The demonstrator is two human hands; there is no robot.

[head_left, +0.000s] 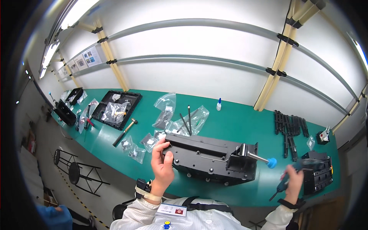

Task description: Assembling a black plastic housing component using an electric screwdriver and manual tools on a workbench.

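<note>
The black rectangular assembly (212, 159) lies lengthwise near the front edge of the green tabletop (237, 122), directly before the person. The left hand (162, 165) braces its left end, grip pressed around the corner with the fingers curled over the top edge. The right hand (293, 180), off the assembly's right end near the front right corner, has its grip wrapped shut on a blue-handled tool (281, 187), blurred, tip pointing down and away from the work. A metal lever with a blue knob (264, 159) juts from the assembly's right end. Judged state: the main body looks largely put together, with its right-end bracket and lever in place. Much seems left: a stack of black bars (290, 128) sits unused toward the back right, a second black block (317, 170) sits just beyond the right hand, and bagged small parts (166, 111) and two loose black rods (186, 120) lie behind the assembly. A hammer (125, 132) rests to the left, a small glue bottle (219, 104) at the back edge, and a black tray (117, 109) with bags toward the back left.
</note>
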